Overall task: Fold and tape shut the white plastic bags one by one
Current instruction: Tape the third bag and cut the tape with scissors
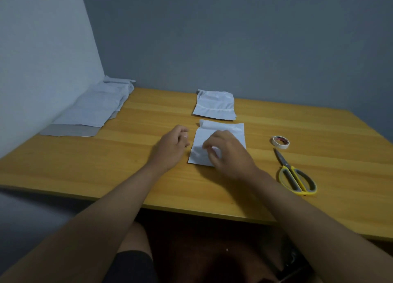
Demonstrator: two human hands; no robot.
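Observation:
A small white plastic bag [200, 143] lies flat on the wooden table [131, 155] in front of me, its far edge curling up. My right hand [227, 153] rests over the bag's near right part with fingers curled down; whether it pinches the bag is unclear. Just left of the bag hovers my left hand [173, 146], fingers loosely curled, holding nothing that shows. Behind lies a folded bag [214, 106]. A stack of white bags [93, 110] sits at the far left by the wall. A tape roll [280, 142] lies right of the bag.
Yellow-handled scissors [294, 174] lie shut near the right front, blades pointing toward the tape. Walls close off the table's back and left. The table's near edge runs just above my knees.

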